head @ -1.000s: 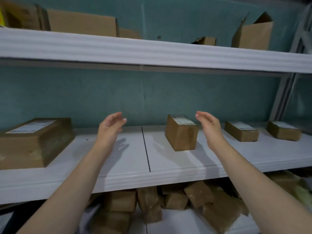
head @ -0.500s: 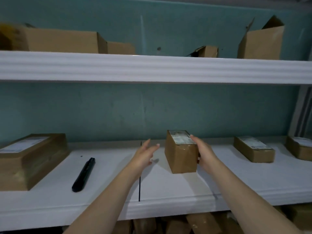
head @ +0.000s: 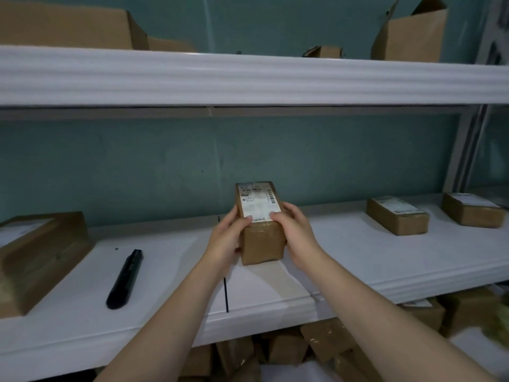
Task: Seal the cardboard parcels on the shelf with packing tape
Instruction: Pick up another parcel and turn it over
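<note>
A small brown cardboard parcel (head: 261, 241) with a white shipping label on top sits at the middle of the white shelf (head: 358, 260). My left hand (head: 227, 238) grips its left side, thumb on the top near the label. My right hand (head: 296, 235) grips its right side, thumb also on top. Whether the parcel's base touches the shelf I cannot tell. No tape roll shows in view.
A black pen-like tool (head: 125, 278) lies on the shelf to the left. A larger parcel (head: 41, 257) stands at far left, two flat labelled parcels (head: 396, 216) (head: 472, 209) at right. Boxes sit on the upper shelf (head: 248, 78), and several parcels (head: 316, 351) are heaped below.
Both hands came forward from open in the air and closed round the middle parcel. The camera moved closer and the black tool came into view.
</note>
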`<action>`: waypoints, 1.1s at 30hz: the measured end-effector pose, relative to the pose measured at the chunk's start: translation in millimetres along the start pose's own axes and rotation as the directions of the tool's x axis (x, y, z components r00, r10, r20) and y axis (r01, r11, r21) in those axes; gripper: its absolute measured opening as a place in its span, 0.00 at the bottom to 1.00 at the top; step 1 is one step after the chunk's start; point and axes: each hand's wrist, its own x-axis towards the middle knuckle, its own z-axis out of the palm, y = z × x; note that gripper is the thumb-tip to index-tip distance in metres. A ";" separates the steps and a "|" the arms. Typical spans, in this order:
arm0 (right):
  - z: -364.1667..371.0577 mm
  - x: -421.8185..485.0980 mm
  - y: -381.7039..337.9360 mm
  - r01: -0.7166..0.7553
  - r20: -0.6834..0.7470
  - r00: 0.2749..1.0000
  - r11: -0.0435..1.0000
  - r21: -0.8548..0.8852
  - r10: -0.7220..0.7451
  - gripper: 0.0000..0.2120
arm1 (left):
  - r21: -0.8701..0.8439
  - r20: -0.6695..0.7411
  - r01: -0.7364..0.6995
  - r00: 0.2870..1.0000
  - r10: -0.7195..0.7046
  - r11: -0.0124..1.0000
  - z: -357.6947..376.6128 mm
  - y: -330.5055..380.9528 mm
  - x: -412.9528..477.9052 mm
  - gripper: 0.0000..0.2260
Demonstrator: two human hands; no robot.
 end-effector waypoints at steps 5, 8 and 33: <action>20.9 -11.8 -0.3 0.052 0.066 0.996 0.990 0.135 -0.061 0.10 | -0.043 0.043 -0.066 0.997 0.068 0.997 -39.4 10.3 -16.9 0.28; 34.3 -12.3 3.7 0.034 0.109 0.993 0.985 0.169 -0.053 0.09 | -0.073 0.036 -0.131 0.990 0.134 0.989 -55.2 15.1 -29.3 0.33; 60.2 -22.7 0.0 0.189 0.125 0.974 0.982 -0.001 -0.188 0.10 | -0.026 -0.017 -0.127 0.992 0.126 0.992 -84.4 27.5 -31.9 0.26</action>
